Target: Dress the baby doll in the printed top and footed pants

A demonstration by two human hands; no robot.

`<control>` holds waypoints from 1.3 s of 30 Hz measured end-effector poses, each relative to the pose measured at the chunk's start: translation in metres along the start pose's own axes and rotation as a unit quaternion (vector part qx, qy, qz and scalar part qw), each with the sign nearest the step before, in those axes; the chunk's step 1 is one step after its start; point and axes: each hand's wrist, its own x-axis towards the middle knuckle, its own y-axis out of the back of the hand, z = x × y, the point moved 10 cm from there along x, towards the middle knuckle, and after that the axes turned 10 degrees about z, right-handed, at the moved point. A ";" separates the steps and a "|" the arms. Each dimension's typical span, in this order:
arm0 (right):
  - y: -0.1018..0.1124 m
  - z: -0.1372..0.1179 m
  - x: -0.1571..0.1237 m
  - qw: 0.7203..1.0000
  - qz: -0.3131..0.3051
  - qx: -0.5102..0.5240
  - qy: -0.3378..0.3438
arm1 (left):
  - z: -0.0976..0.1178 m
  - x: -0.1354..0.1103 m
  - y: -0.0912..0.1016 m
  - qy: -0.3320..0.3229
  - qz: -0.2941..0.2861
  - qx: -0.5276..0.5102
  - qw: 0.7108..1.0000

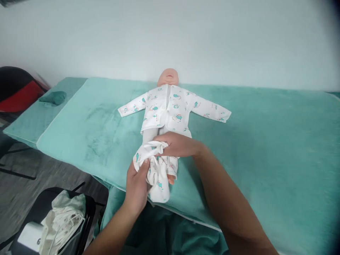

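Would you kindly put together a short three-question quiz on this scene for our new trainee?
1. True or false: the doll lies face down on the green cover.

2. Multiple choice: what do the left hand and the right hand both hold? A, a jacket sleeve; B, bunched printed cloth; C, the doll's head.

3. Fill in the colour: at the lower left of the picture, a heap of cloth rests on a ____ chair.

Key: 1, false, it lies face up; 2, B; 3, black.
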 end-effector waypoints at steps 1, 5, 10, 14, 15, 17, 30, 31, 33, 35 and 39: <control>-0.004 -0.002 0.000 1.000 -0.015 -0.019 0.003 | -0.005 -0.009 0.006 0.010 0.022 -0.012 1.000; -0.018 -0.006 0.001 0.995 -0.049 -0.087 0.005 | -0.021 -0.037 0.022 0.039 0.071 -0.055 0.995; -0.032 -0.005 0.006 0.977 -0.037 -0.211 0.006 | -0.031 -0.042 0.038 0.062 0.112 -0.089 0.988; -0.042 -0.005 0.009 0.957 -0.026 -0.287 0.013 | -0.033 -0.021 0.060 0.040 0.128 -0.030 0.991; -0.043 -0.005 0.009 0.950 -0.023 -0.310 0.010 | -0.033 -0.015 0.065 0.030 0.125 -0.005 0.992; -0.046 -0.004 0.010 0.935 -0.021 -0.355 0.007 | -0.031 -0.005 0.071 0.010 0.112 0.042 0.993; -0.029 -0.005 0.004 0.970 0.002 -0.243 -0.011 | -0.023 0.012 0.052 0.019 0.021 0.058 0.998; -0.027 -0.006 0.003 0.977 0.003 -0.211 -0.014 | -0.022 0.016 0.053 0.011 0.024 0.056 0.998; -0.023 -0.007 0.000 0.989 0.000 -0.150 -0.014 | -0.020 0.023 0.053 -0.014 0.033 0.052 0.998; -0.020 -0.009 -0.001 0.995 -0.004 -0.104 -0.007 | -0.016 0.031 0.052 -0.045 0.041 0.050 0.997; -0.016 -0.008 -0.004 0.998 -0.018 -0.063 -0.010 | -0.014 0.042 0.045 -0.054 0.026 0.030 0.998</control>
